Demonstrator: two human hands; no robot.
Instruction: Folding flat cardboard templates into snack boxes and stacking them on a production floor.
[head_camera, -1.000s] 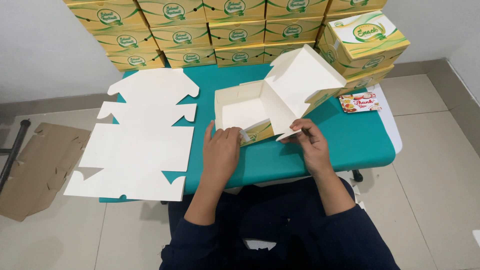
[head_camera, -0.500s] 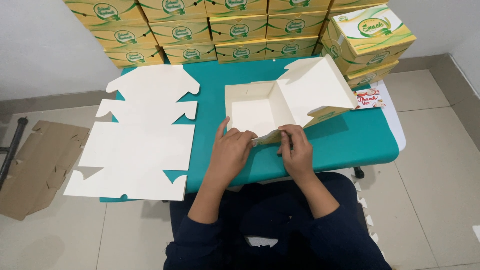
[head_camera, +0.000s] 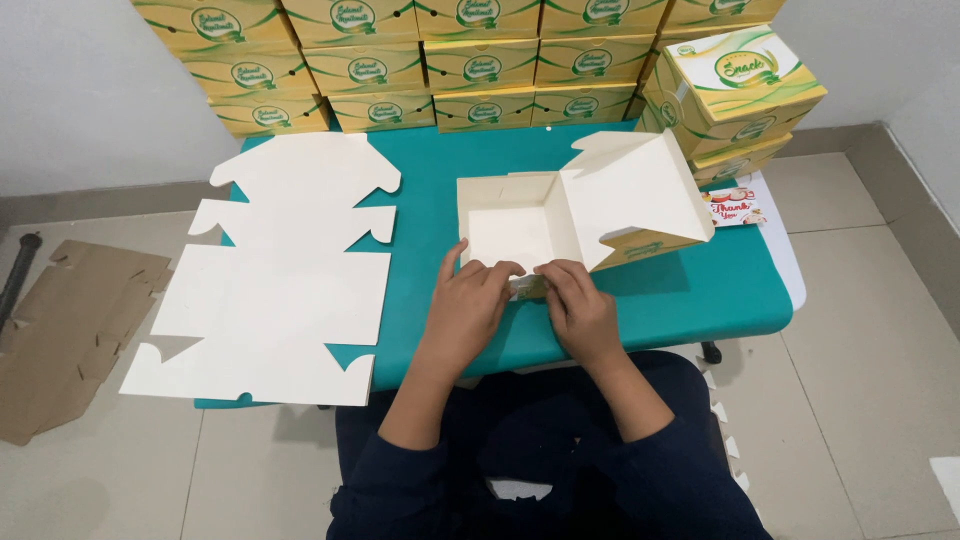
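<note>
The half-folded white cardboard box (head_camera: 545, 225) sits on the green table (head_camera: 690, 300), lid flap up. The left hand (head_camera: 470, 305) and right hand (head_camera: 580, 305) pinch its near wall, maybe tucking it. Flat white cardboard sheets (head_camera: 280, 290) wait unfolded.

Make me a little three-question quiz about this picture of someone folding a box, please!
1. True or false: both hands touch the near edge of the half-folded box.
2. Where does the stack of flat white cardboard cutouts lie: A) beside the person's left hand, B) beside the right hand, C) on the floor?
3. What colour is the table top?

Key
1. True; the fingers of both press along its front wall.
2. A.
3. Teal green.
</note>
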